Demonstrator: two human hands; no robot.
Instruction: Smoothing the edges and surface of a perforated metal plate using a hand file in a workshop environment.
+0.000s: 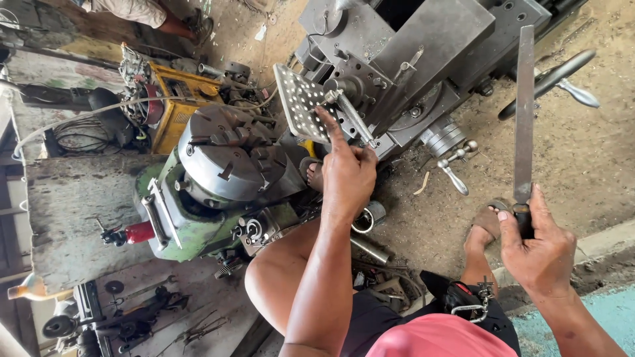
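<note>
My left hand (345,170) rests on a perforated metal plate (299,100) clamped on the lathe's tool post (370,79), its forefinger stretched along the plate's edge beside a steel handle. My right hand (539,248) is closed round the dark handle of a long flat metal file (524,112), which points straight up and away from me, well clear of the plate. My bare knees and sandalled feet show below.
The lathe's round chuck (221,155) and green headstock (192,225) sit left of the plate. A handwheel (549,79) is at the right. A yellow machine (175,99) stands behind. Tools lie on the bench at lower left. Another person's leg (165,16) is at top.
</note>
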